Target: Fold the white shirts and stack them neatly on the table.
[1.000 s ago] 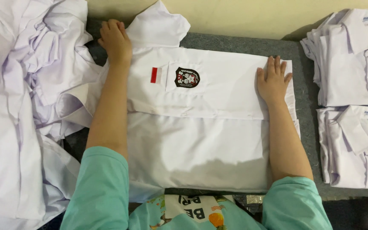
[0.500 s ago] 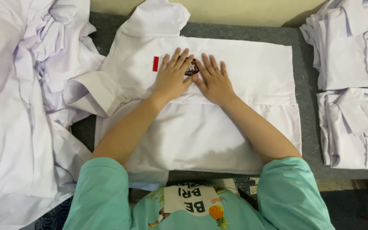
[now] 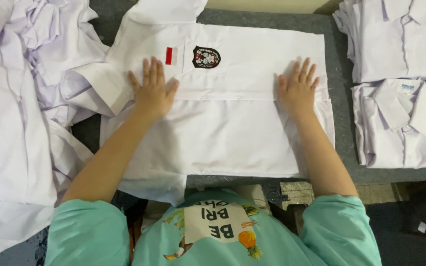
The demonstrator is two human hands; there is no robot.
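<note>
I see my left hand (image 3: 151, 93) and right hand (image 3: 298, 90) pressed flat, each grip spread apart, on the white shirt (image 3: 232, 123). It lies folded on the grey counter (image 3: 338, 59), between a loose shirt heap (image 3: 20, 113) and folded stacks (image 3: 403, 79).

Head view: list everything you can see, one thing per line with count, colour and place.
shirt being folded: one, white, centre of the table, flat under both hands
badge: one, dark, on that shirt's chest
small flag patch: one, red and white, left of the badge
loose shirts: a heap, white, left side
folded shirts: two stacks, white, right side
table: one, grey top
left hand: flat on the shirt, left part
right hand: flat on the shirt, right part
sleeves: two, teal, bottom edge
</note>
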